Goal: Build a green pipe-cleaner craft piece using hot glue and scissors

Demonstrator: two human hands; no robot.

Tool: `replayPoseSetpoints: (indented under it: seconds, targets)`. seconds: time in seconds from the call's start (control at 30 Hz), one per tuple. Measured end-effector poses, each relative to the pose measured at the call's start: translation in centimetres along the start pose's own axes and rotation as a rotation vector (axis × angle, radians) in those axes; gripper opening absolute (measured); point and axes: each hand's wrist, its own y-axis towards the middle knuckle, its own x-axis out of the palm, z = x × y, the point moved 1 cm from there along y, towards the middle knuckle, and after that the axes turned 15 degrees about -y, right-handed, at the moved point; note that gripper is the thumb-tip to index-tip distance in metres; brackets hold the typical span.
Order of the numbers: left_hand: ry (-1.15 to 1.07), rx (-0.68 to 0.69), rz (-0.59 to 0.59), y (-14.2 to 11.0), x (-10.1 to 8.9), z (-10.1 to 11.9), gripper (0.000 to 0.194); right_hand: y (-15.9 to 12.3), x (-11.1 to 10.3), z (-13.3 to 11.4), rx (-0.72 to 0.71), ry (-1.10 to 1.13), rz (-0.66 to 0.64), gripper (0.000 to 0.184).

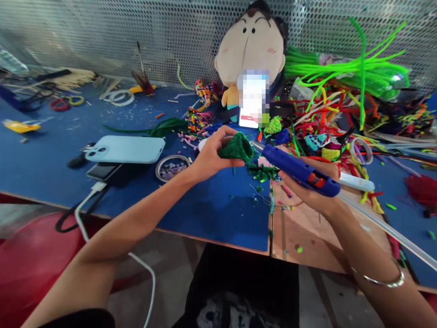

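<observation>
My left hand (213, 157) is closed around a dark green fuzzy cup-shaped piece (237, 149), its open end turned to the right. My right hand (314, 187) grips a blue glue gun (297, 169), a clear glue stick (385, 228) trailing out of its back. The gun's metal nozzle is at the right rim of the green piece; whether they touch I cannot tell. Dark green fuzzy clippings (264, 172) lie on the table just below the nozzle. Part of my right fingers is hidden behind the gun.
A lit phone (248, 117) leans on a plush doll (252, 50). Left of my hands are a light blue phone (126, 149) and a round bead container (173, 168). Bright green pipe cleaners (341, 73) and coloured scraps crowd the right. A red stool (30, 259) stands lower left.
</observation>
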Motion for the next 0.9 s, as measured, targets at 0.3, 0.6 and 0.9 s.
replayPoseSetpoints:
  seconds: [0.3, 0.6, 0.9]
  targets:
    - [-0.002, -0.014, -0.036, -0.4, 0.7, 0.9, 0.051, -0.1, -0.5, 0.1, -0.161, -0.125, -0.010, 0.023]
    - [0.056, -0.025, -0.019, -0.5, 1.0, 1.4, 0.050, 0.2, -0.7, -0.2, -0.270, -0.126, -0.058, 0.021]
    - [0.112, 0.014, -0.009, -0.5, 0.8, 1.4, 0.055, 0.3, -1.0, 0.1, -0.322, -0.163, -0.044, 0.029]
